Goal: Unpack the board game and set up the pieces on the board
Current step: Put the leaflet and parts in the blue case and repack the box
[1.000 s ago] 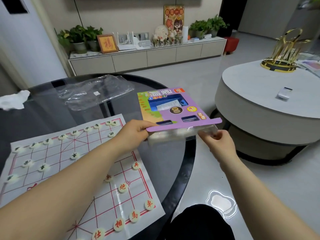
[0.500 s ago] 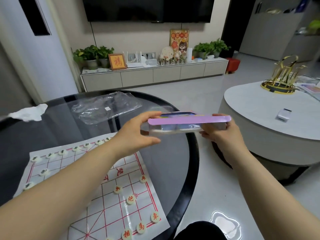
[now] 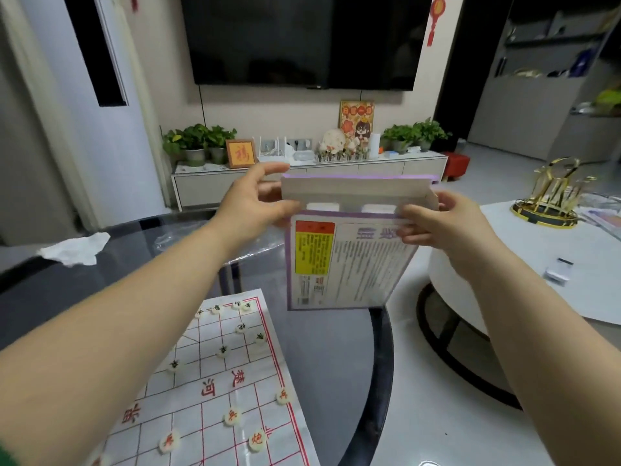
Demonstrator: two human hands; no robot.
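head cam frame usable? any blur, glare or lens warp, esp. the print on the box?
Head view: print on the back of the purple game box is smeared and unreadable. The left hand and right hand are soft-edged. The wide-angle lens bows the white door. The glass table shows dull reflections, no hard glare. Characters on the paper board are legible.

Hands: 2, namely left hand [image 3: 250, 210] and right hand [image 3: 448, 227].
Game box [image 3: 346, 264]: 1.
Board sheet [image 3: 215, 381]: 1.
On it, at least 4 red-lettered pieces [image 3: 232, 416] and 7 dark-lettered pieces [image 3: 222, 350]; forearm [image 3: 117, 331] hides part.
Counters: 2, namely dark glass counter [image 3: 336, 351] and white counter [image 3: 591, 250].
Tissue [image 3: 75, 248]: 1.
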